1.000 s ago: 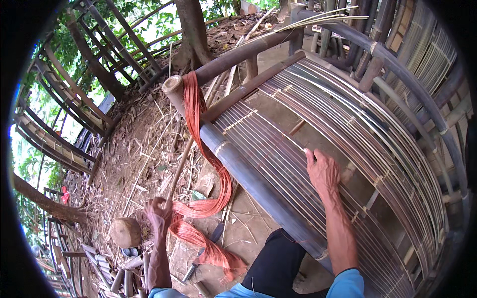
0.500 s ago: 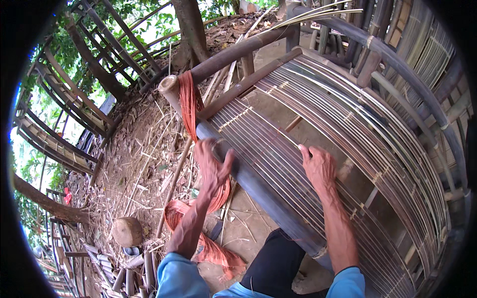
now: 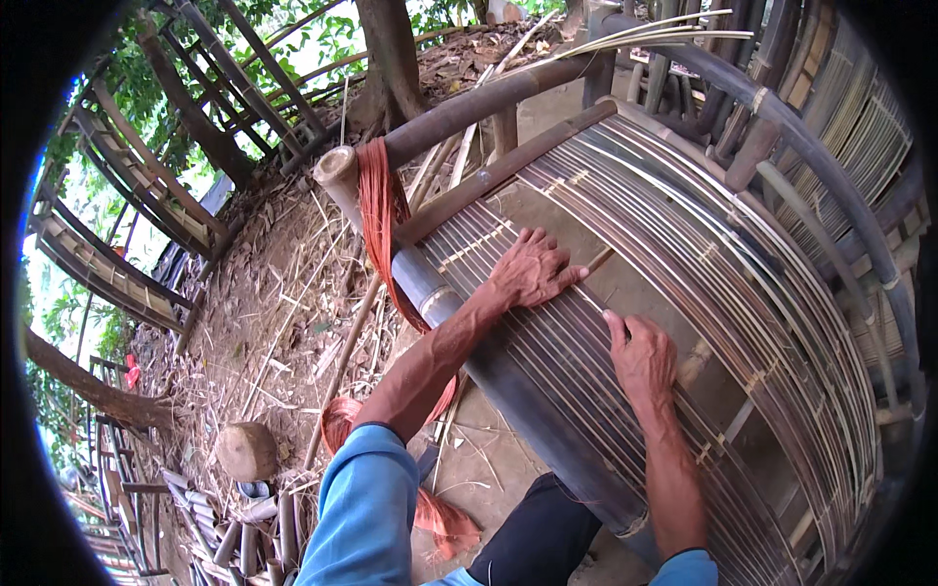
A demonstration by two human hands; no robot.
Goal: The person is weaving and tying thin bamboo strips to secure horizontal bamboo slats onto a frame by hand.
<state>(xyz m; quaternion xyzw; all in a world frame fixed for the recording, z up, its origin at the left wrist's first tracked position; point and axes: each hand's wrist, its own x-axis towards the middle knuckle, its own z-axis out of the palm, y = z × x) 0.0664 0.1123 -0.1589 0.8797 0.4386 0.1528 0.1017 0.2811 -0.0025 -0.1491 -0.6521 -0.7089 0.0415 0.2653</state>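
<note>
A bamboo bench seat of thin lengthwise strips (image 3: pixel 562 366) lies before me, its strips tied across with pale bindings. My left hand (image 3: pixel 532 269) rests over the near strips, palm down, thumb held apart from the bent fingers. By the gap in the seat, my right hand (image 3: pixel 643 356) pinches the edge bamboo strip (image 3: pixel 589 299) between thumb and finger. A thick dark bamboo pole (image 3: pixel 508 391) forms the near edge, under my left forearm. Orange-red twine (image 3: pixel 376 200) hangs looped over the frame's left corner, apart from both hands.
More twine (image 3: pixel 449 527) lies on the ground beside my leg. A curved bamboo rail (image 3: pixel 821 127) bounds the far right side. Loose pale strips (image 3: pixel 664 34) lie over the back corner. A wood block (image 3: pixel 247 450) and cut bamboo pieces (image 3: pixel 249 547) are at lower left.
My left hand has moved right from the thick pole and twine onto the strips. My right hand remains by the strip edge, and the view has shifted slightly.
</note>
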